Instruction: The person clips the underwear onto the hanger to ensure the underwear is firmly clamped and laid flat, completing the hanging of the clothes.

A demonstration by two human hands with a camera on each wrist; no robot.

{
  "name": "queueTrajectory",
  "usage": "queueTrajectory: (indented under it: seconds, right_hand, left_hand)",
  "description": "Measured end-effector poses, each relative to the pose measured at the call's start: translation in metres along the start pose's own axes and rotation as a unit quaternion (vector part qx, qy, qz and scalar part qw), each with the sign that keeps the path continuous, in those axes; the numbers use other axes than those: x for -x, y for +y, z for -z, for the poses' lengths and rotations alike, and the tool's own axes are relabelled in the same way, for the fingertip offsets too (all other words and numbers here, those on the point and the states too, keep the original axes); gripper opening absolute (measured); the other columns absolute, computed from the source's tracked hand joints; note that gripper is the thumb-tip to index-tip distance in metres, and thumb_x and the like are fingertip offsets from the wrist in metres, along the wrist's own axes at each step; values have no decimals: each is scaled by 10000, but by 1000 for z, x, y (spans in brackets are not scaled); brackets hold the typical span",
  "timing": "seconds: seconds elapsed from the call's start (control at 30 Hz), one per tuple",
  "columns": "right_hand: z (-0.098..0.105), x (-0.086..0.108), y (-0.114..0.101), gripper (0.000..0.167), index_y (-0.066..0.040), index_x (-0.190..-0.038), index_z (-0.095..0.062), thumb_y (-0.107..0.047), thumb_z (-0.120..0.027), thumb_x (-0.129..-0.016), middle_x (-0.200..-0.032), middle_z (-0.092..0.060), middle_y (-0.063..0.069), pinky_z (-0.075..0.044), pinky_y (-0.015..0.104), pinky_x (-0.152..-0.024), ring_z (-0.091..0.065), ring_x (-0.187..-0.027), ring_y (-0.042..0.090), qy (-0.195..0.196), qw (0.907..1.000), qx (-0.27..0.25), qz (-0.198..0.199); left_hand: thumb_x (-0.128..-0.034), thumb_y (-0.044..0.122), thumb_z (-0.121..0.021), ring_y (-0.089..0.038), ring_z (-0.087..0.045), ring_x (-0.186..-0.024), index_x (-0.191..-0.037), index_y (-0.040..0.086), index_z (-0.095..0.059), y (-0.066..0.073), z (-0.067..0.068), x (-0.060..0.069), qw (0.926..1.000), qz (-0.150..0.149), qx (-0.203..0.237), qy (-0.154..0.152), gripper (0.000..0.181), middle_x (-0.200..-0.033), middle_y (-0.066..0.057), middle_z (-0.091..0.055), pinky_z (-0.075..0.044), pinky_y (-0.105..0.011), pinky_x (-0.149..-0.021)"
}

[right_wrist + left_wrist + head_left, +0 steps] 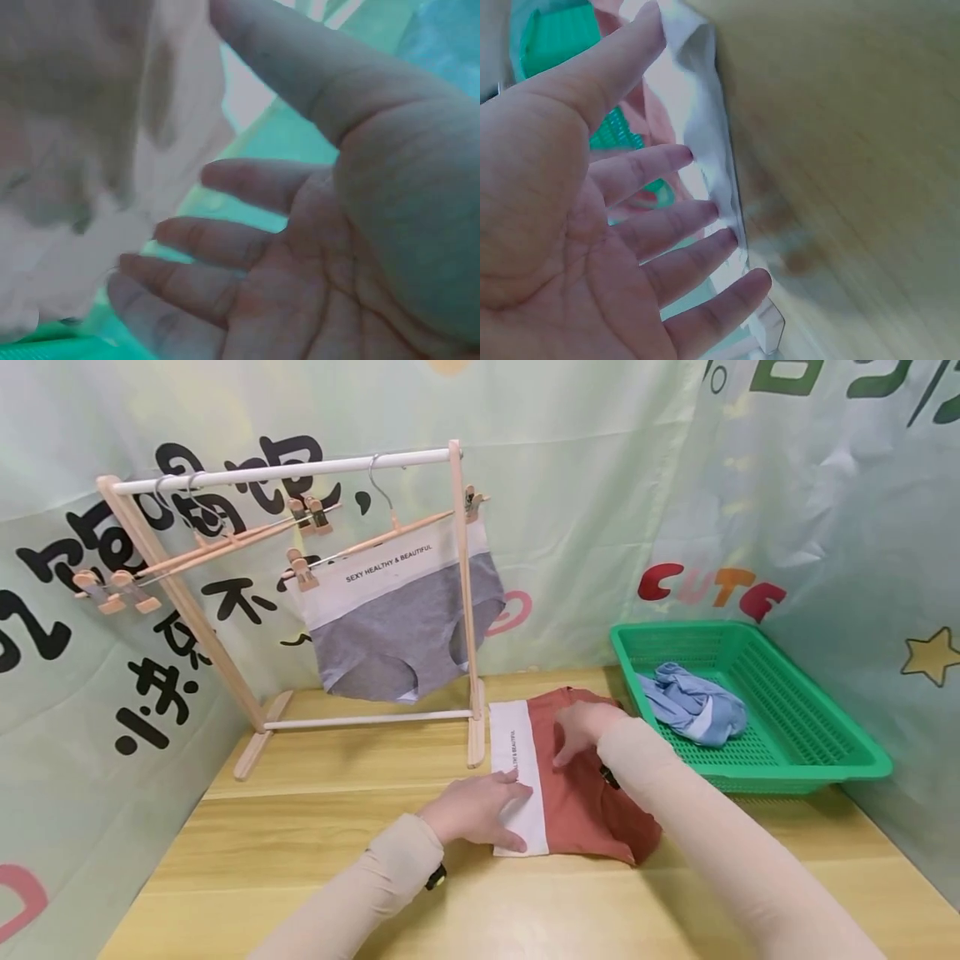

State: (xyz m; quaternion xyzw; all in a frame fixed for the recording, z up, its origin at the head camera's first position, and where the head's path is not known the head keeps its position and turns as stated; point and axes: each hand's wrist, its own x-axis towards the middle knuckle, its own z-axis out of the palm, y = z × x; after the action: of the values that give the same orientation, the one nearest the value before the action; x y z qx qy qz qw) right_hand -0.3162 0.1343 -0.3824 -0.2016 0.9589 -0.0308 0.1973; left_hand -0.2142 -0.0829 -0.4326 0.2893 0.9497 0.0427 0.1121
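Your hands and sleeves cover parts of the work — the edges trim the rest.
In the head view, your left hand (480, 806) hides the start of the print (514, 752) on the white waistband (532, 752); your right hand (588, 727) and right sleeve (720, 827) hide part of the red-brown briefs (577, 810), and that sleeve blocks the green basket's (817, 772) near-left corner. Your right sleeve and left sleeve (367, 885) run off the bottom. A rack upright (462, 593) crosses the grey briefs (397, 635). In your right wrist view the cloth is blurred — you cannot tell there whether your fingertips touch it.
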Motion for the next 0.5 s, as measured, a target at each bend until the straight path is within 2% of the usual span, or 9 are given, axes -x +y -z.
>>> queueTrajectory:
  seconds: [0.07, 0.17, 0.23, 0.33, 0.37, 0.5]
  right_hand:
    - [-8, 21, -6, 579, -31, -1260, -690, -416, -891, -878, -1106, -755, 102, -616, 453, -965, -686, -1015, 264, 144, 9998, -89, 83]
    - [-26, 51, -9, 788, 71, -1407, -596, -429, -893, -875, -1301, -714, 219, -563, 528, -1089, -676, -1205, 377, 359, 9989, -116, 286]
    - [-40, 70, -8, 917, 111, -1498, -512, -439, -893, -870, -1460, -617, 301, -496, 584, -1164, -594, -1357, 467, 435, 9982, -238, 343]
    - [-59, 90, -4, 992, 115, -1548, -453, -473, -878, -870, -1560, -495, 377, -415, 655, -1208, -463, -1468, 559, 445, 9980, -287, 339]
    - [-65, 93, -2, 994, 115, -1545, -457, -478, -878, -867, -1564, -473, 399, -414, 673, -1199, -454, -1466, 579, 464, 9980, -277, 339]
    - [-81, 101, 2, 1001, 118, -1538, -466, -480, -889, -855, -1546, -400, 495, -439, 724, -1143, -463, -1420, 643, 539, 9972, -403, 323]
  left_hand:
    - [-914, 544, -822, -253, -508, -1530, -1544, 235, -585, -3, 4, 0, 9998, -18, 169, 67, 740, -1671, -64, -499, -521, -514, -1160]
    - [-962, 492, -789, -300, -501, -1533, -1556, 196, -568, -9, 15, -5, 9993, -37, 328, 163, 700, -1667, -111, -495, -487, -542, -1194]
    - [-984, 461, -774, -314, -477, -1549, -1575, 171, -543, -13, 23, -14, 9993, 18, 357, 138, 697, -1673, -133, -481, -455, -538, -1224]
    - [-1029, 413, -729, -307, -441, -1573, -1589, 129, -513, -18, 33, -35, 9994, 103, 336, 19, 665, -1667, -146, -487, -407, -492, -1270]
    - [-1045, 391, -710, -302, -432, -1579, -1586, 115, -511, -20, 36, -44, 9994, 140, 315, 5, 640, -1643, -145, -518, -393, -480, -1281]
    - [-1065, 371, -679, -329, -420, -1582, -1603, 73, -472, -22, 43, -77, 9991, 403, 101, -46, 649, -1652, -184, -493, -386, -481, -1286]
